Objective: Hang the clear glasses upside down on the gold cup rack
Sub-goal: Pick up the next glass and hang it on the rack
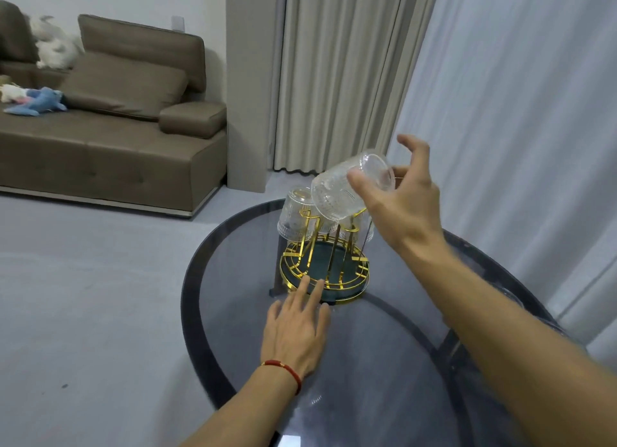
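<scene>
The right hand covers part of the tilted clear glass, so how its fingers meet the base is unclear; a hung glass behind the wrist is mostly hidden; the gold cup rack near rim sits under the left hand's fingertips; the round table and sofa are cut off by the frame edges; the toys on the sofa are too blurred to identify.
</scene>
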